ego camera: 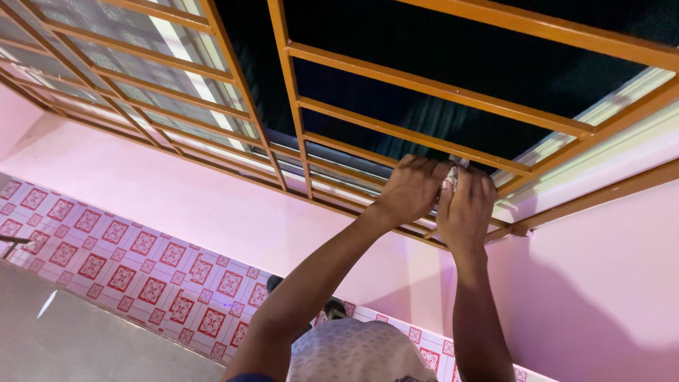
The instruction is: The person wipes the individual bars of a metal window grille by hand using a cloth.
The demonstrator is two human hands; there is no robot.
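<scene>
Both hands, left hand (pixel 411 189) and right hand (pixel 465 209), clamp fingers around a mostly hidden pale object (pixel 450 177).

The orange metal window grille (pixel 431 88) carries the work. A small whitish cloth (pixel 450 177) rests on one of its lower bars, at the right. Below the grille, the pink wall (pixel 212 205) meets red-patterned tiles (pixel 141 262).

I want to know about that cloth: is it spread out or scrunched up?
Scrunched up. Only a small pale wad of cloth shows between the left hand and right hand.
</scene>
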